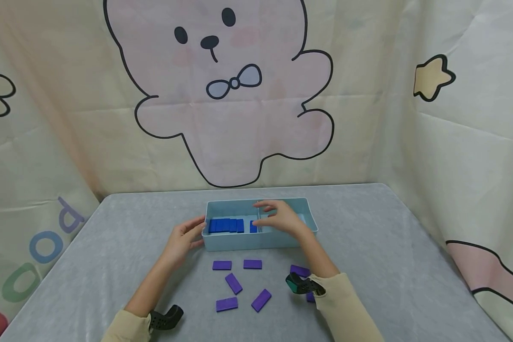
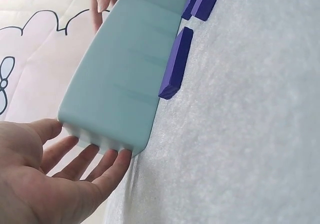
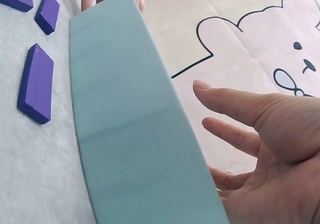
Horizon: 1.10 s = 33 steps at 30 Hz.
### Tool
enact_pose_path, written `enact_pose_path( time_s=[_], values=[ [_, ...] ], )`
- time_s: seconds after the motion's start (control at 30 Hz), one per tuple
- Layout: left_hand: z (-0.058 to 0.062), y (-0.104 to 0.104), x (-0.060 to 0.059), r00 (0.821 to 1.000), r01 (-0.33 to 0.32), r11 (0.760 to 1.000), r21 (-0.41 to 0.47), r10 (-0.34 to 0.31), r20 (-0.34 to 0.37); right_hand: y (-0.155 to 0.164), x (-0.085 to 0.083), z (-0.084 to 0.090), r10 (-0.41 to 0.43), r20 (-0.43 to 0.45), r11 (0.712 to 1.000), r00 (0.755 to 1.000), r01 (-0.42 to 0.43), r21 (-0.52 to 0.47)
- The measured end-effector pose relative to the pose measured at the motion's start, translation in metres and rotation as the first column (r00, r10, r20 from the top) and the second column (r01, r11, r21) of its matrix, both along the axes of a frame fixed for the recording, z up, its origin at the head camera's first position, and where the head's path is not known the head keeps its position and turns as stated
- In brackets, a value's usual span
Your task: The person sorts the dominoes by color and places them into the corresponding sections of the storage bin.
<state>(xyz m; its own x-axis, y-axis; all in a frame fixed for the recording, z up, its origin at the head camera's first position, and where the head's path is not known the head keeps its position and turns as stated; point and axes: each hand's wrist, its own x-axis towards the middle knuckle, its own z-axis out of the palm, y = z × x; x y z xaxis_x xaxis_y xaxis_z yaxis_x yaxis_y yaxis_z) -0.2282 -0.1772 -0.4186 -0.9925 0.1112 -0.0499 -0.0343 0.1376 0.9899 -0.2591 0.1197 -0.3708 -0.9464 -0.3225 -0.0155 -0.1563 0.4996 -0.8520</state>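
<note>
Nearest: beige sleeves (image 1: 350,313), a black wrist unit (image 1: 166,318) on each arm. Then purple rectangular blocks (image 1: 227,304) scattered flat on the gray tabletop (image 1: 389,266), seven showing, two partly hidden by the right arm's unit. Past them, a light-blue two-compartment bin (image 1: 248,243) on the tabletop. Left hand (image 1: 187,237) at bin's left end: grip apart, fingers spread, fingertips against end wall, thumb at upper edge. Right hand (image 1: 284,218) over the divider (image 1: 258,216): grip apart, thumb well clear of the fingers. Blue rectangular blocks (image 1: 225,225) in left compartment: row toward left end, single one near divider by right thumb; can't tell if touching. Behind: cloth backdrop (image 1: 367,118) with cartoon bear (image 1: 235,128).
</note>
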Motion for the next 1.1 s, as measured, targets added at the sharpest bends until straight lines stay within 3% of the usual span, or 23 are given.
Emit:
enact_pose_path(
  time_s=[0.33,0.7,1.1],
  values=[
    [0.001,-0.003,0.001,1.000,-0.003,1.000,0.005,0.003,0.016,0.015,0.009,0.007,-0.012,0.027,0.998,1.000,0.014,-0.059],
    [0.003,-0.005,0.000,1.000,-0.025,1.000,0.008,0.025,0.000,0.034,0.015,0.009,-0.012,-0.028,0.996,1.000,0.010,-0.091],
    [0.008,-0.002,0.002,0.999,-0.034,0.999,0.019,0.035,-0.020,0.053,0.023,0.009,-0.120,-0.113,0.990,0.986,0.111,-0.083]
  ],
)
